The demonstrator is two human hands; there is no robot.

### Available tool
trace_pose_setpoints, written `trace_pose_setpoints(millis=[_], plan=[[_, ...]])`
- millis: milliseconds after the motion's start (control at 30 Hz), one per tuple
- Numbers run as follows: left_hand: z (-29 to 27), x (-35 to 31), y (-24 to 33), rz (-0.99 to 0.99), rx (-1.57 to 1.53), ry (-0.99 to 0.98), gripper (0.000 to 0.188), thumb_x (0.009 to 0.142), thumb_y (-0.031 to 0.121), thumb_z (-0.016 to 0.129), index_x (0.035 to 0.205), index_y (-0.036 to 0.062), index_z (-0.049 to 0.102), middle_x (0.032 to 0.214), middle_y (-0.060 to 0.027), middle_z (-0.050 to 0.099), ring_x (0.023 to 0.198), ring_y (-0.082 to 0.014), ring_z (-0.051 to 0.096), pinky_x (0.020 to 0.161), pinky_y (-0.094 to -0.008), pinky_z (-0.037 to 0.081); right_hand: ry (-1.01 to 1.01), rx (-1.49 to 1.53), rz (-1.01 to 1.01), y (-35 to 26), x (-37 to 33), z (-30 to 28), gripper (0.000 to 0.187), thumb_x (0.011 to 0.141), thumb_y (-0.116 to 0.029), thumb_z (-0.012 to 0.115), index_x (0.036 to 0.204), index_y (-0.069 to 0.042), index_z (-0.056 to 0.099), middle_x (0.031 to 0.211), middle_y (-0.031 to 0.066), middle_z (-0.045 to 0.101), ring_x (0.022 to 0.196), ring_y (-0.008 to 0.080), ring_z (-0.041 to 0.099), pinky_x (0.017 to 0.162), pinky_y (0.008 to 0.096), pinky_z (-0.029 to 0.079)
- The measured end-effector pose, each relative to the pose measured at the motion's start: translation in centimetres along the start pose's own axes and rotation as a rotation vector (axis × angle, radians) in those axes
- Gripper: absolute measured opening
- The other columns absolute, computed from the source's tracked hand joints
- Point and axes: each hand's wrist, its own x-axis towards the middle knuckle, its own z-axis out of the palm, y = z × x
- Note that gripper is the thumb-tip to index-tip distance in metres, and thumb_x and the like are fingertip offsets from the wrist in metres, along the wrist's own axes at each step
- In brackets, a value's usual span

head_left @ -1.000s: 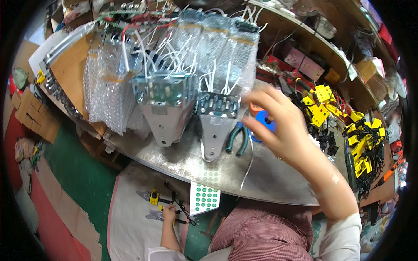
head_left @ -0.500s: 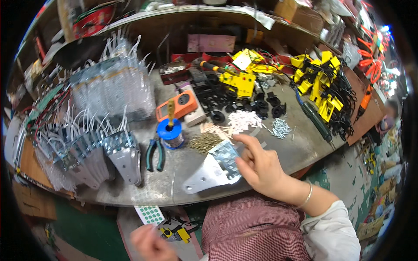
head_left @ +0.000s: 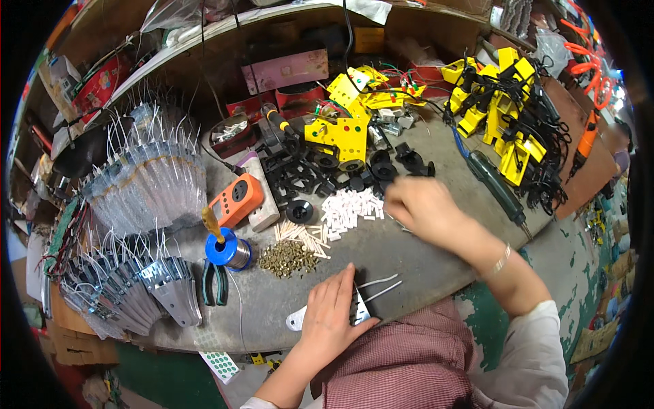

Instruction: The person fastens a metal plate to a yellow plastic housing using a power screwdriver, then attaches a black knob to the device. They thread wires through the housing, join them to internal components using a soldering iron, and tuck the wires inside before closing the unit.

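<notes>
My left hand [head_left: 330, 317] lies over a tapered silver metal plate [head_left: 295, 320] at the table's front edge, holding it down with fingers extended and thumb at its right end. Two white wires [head_left: 383, 288] stick out from that end; the plate's middle is hidden. Farther right, my right hand [head_left: 426, 211] is slightly blurred, its fingers curled down to the tabletop beside a pile of short white tubes [head_left: 352, 210]. Whatever its fingertips hold is hidden. Small brass-coloured pieces [head_left: 289, 259] and pale sticks [head_left: 303, 236] are heaped beyond my left hand.
Left of the heaps stand a blue solder spool [head_left: 229, 251], green-handled pliers [head_left: 214, 283] and an orange meter [head_left: 236, 200]. Stacked wired plates [head_left: 129, 290] fill the left. Yellow housings [head_left: 507, 116], black plastic parts [head_left: 300, 211] and a dark green electric screwdriver [head_left: 495, 187] lie at back and right.
My left hand has come up from below the table edge onto the metal plate. My right hand has left the plate for the far side of the table. The plate's white wires now show.
</notes>
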Motion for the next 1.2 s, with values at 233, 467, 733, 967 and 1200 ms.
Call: trace_pose_setpoints(millis=[233,467,733,967,1200], plan=[[-0.1,0.6,-0.2,0.039,0.003,0.0,0.1,0.062,0.031,0.088,0.142,-0.0021,0.037,0.124,-0.0219,0.055,0.113,-0.0384,0.055,0.096,-0.0452,0.043,0.082,-0.173,0.11,1.5,15.7,7.1,0.013,0.08,-0.014,0.062,0.079,-0.006,0.072,0.083,0.017,0.071,0.079,0.0341,0.07,0.07,0.0438,0.056],[-0.1,0.4,-0.3,0.017,0.001,0.006,0.1,0.062,0.031,0.087,0.142,-0.0025,0.038,0.125,-0.0214,0.055,0.112,-0.0378,0.055,0.095,-0.0458,0.043,0.071,0.009,-0.12,2.2,15.3,8.1,0.021,0.074,-0.023,0.072,0.082,-0.005,0.066,0.079,0.014,0.069,0.076,0.0333,0.068,0.071,0.0456,0.054],[0.3,0.7,0.3,0.004,0.054,0.023,0.1,0.061,0.03,0.087,0.142,-0.0024,0.039,0.126,-0.0213,0.056,0.113,-0.0377,0.055,0.097,-0.0454,0.042,0.413,0.262,-0.124,2.0,13.2,8.0,0.027,0.078,-0.007,0.066,0.104,-0.005,0.059,0.09,0.0165,0.067,0.085,0.0342,0.066,0.074,0.0432,0.052],[-1.3,1.3,1.8,-0.176,-0.028,0.121,0.098,0.055,0.024,0.09,0.138,-0.0015,0.045,0.127,-0.0182,0.058,0.113,-0.0356,0.056,0.098,-0.0411,0.044,0.158,0.611,0.071,2.0,2.5,3.1,0.019,0.078,-0.008,0.071,0.096,-0.003,0.069,0.081,0.0097,0.067,0.072,0.02,0.066,0.067,0.0321,0.051],[-1.0,3.5,2.6,-0.219,0.07,0.088,0.098,0.054,0.022,0.09,0.138,-0.0017,0.045,0.127,-0.018,0.057,0.115,-0.0345,0.055,0.098,-0.042,0.043,-0.224,1.186,0.518,3.1,-8.3,1.8,0.023,0.082,-0.006,0.072,0.103,0.001,0.067,0.083,0.0082,0.065,0.075,0.0097,0.064,0.067,0.0237,0.051]])
